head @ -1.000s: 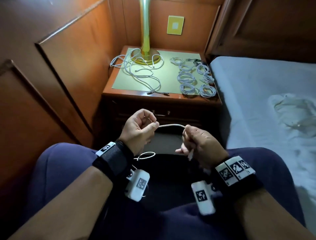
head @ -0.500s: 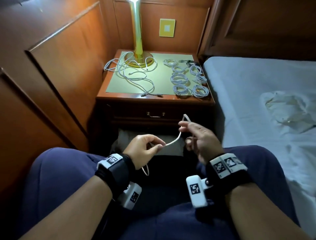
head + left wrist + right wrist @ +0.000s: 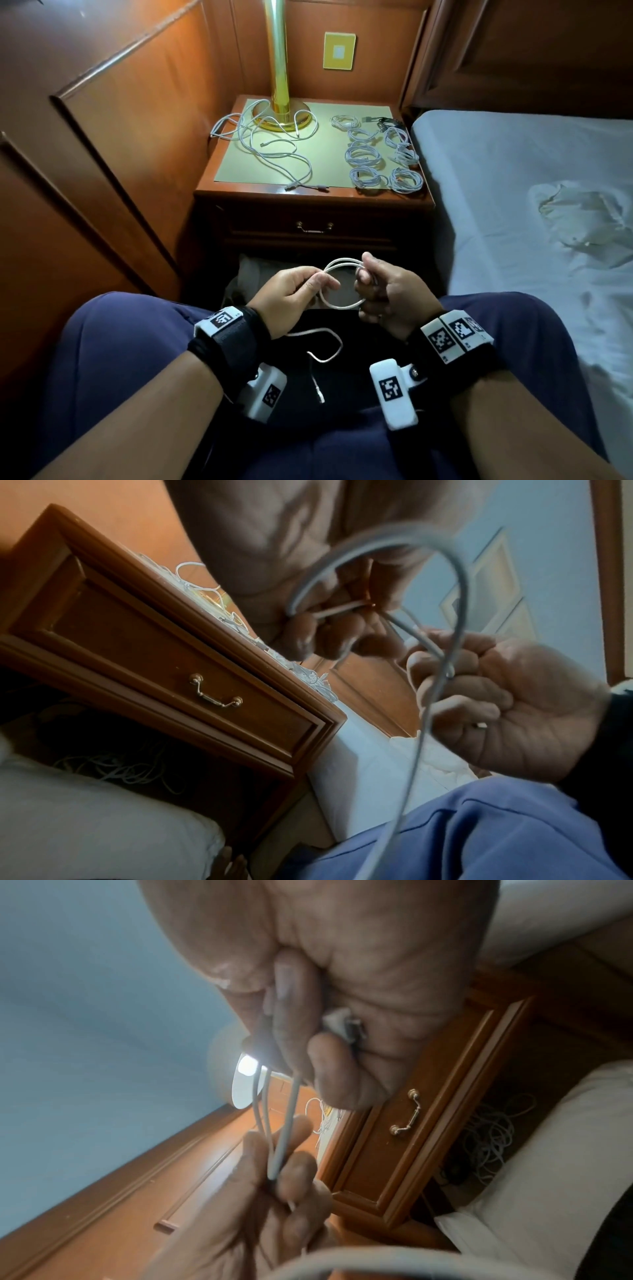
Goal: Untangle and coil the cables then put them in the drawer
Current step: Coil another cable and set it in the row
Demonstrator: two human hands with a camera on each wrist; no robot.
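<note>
While both hands work above the lap, a white cable (image 3: 342, 286) forms a small loop between them.
Left hand (image 3: 291, 296) pinches the loop's left side between thumb and forefinger; right hand (image 3: 387, 294) curls around its right side. Its loose tail hangs toward the lap, plug end lowest.

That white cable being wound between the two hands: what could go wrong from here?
The loop of white cable is held only by pinches of the left hand and right hand; if either slips, the turns may spring open. The loose tail dangles over the lap and could kink or snag as it is drawn in. The tangled cables wrap round the lamp base, so pulling them later might tug the lamp.
</note>
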